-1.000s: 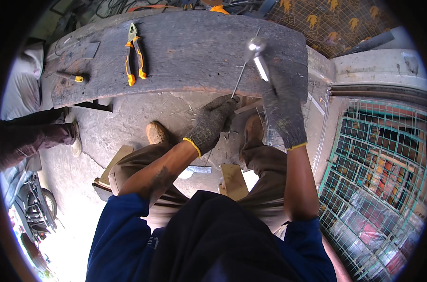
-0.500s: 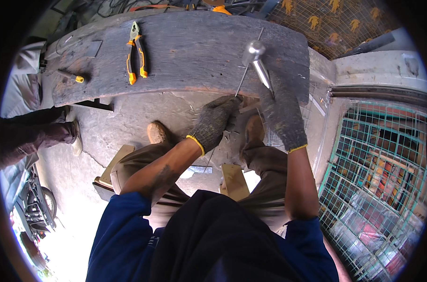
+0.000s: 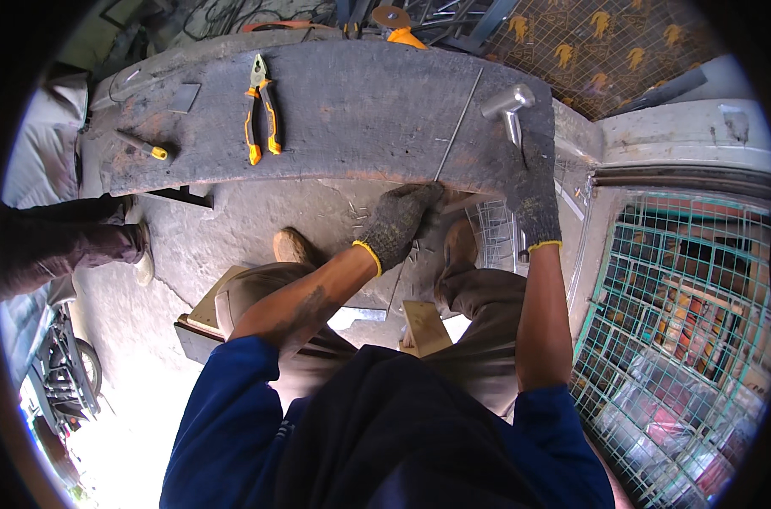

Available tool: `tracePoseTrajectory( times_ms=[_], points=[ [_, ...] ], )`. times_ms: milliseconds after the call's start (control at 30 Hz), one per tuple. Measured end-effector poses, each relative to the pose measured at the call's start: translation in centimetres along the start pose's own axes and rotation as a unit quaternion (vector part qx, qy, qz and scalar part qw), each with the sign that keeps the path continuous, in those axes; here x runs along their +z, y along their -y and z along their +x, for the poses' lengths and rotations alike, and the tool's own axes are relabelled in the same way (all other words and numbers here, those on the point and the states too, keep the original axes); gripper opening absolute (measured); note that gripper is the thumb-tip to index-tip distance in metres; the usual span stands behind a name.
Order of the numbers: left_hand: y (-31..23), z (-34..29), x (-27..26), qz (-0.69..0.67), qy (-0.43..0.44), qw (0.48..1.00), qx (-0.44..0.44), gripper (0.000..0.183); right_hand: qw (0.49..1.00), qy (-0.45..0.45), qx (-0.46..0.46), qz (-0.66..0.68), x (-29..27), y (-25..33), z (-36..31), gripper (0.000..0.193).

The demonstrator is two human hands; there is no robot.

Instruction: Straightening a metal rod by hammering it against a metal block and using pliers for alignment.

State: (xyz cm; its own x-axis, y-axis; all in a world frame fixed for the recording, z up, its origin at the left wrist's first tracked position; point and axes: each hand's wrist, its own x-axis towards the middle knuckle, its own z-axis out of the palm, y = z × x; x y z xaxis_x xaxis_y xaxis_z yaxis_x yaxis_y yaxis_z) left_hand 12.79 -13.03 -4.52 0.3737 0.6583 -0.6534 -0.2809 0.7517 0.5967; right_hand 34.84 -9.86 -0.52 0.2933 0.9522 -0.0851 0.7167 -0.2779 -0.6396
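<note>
My gloved left hand (image 3: 402, 222) is closed around a thin metal rod (image 3: 460, 123) at the near edge of a dark, worn workbench (image 3: 351, 110). The rod's far part lies across the bench top, and its other end runs down below my hand. In my gloved right hand (image 3: 534, 204) is a silver ball-peen hammer (image 3: 513, 103), gripped by its handle. The hammer head sits over the bench's right end, to the right of the rod and apart from it.
On the bench lie combination pliers (image 3: 262, 110) with yellow-black handles, a small metal plate (image 3: 184, 97) and a yellow-tipped tool (image 3: 143, 146). An orange tool (image 3: 406, 38) sits beyond. A green wire-mesh panel (image 3: 648, 280) stands right. Another person's leg (image 3: 71, 242) is at left.
My right hand has swung the hammer rightward, off the rod. My left hand still grips the rod. The whole view has shifted slightly.
</note>
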Motion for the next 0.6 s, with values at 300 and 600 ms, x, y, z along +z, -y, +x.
tracePoseTrajectory(
  times_ms=[300,600],
  points=[
    [1.0,-0.2,1.5,-0.019,-0.046,0.999,0.016,0.021,0.990,-0.108,-0.093,0.017,3.8,-2.0,-0.7,0.051],
    [1.0,0.6,2.0,-0.035,-0.040,0.998,0.029,0.022,0.989,-0.084,-0.081,0.092,2.8,-0.7,-1.1,0.049]
  ],
)
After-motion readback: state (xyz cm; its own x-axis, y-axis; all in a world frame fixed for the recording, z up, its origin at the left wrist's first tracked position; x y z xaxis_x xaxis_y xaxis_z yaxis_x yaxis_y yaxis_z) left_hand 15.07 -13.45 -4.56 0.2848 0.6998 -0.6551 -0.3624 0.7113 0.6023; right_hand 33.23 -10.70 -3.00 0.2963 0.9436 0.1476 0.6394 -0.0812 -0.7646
